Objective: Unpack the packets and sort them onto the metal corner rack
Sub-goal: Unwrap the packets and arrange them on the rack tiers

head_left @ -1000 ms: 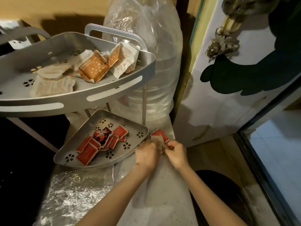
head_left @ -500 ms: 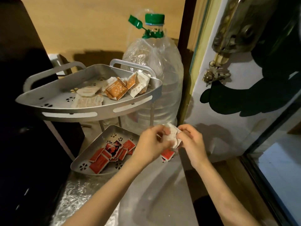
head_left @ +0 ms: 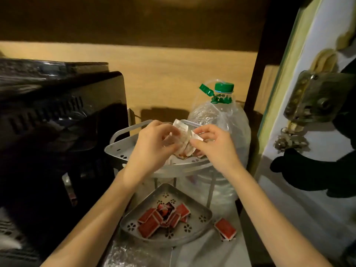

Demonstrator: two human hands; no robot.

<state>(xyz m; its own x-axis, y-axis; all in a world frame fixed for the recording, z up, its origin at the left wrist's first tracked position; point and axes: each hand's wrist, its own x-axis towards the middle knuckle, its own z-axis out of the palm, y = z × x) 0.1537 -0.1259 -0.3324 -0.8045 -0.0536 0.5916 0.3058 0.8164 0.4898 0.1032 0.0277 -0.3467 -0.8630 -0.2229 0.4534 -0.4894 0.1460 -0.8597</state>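
Partly done. Both left hand (head_left: 152, 145) and right hand (head_left: 213, 145) pinching pale packets (head_left: 183, 139) above top shelf (head_left: 115, 149). Many red packets (head_left: 163, 216) already in bottom tray (head_left: 202, 228). Loose red packets (head_left: 225, 228) beside tray, unsorted.

We had one head-worn view, looking forward and down, close over both hands and the metal rack (head_left: 123, 149) against the wall.
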